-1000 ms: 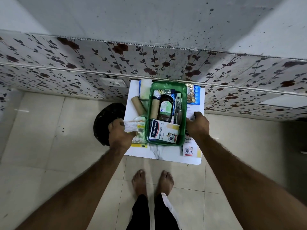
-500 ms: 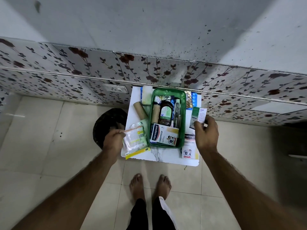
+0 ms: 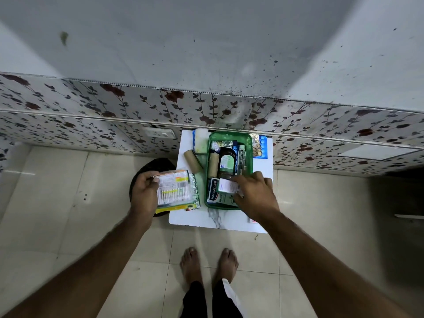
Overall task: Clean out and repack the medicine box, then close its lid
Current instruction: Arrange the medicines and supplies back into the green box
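Observation:
The green medicine box point(image 3: 249, 140) sits open on a small white table point(image 3: 220, 220) against the wall. Inside lie a brown bottle point(image 3: 227, 164), a bandage roll point(image 3: 213, 165), a tube point(image 3: 241, 157) and a Hansaplast carton point(image 3: 213, 190). My right hand point(image 3: 254, 193) is over the box's near end, holding a small white-green carton point(image 3: 226, 186) just above the Hansaplast carton. My left hand point(image 3: 144, 191) holds a clear packet of cotton swabs point(image 3: 175, 188) lifted above the table's left edge.
A second bandage roll point(image 3: 192, 160), a sponge point(image 3: 200, 141) and a blister strip of pills point(image 3: 260, 145) lie on the table around the box. A dark round bin point(image 3: 158, 165) stands on the floor left of the table. My bare feet point(image 3: 208, 263) are in front.
My right hand carried the small carton from the table's right side into the box's near end. My left hand lifted the swab packet up off the table.

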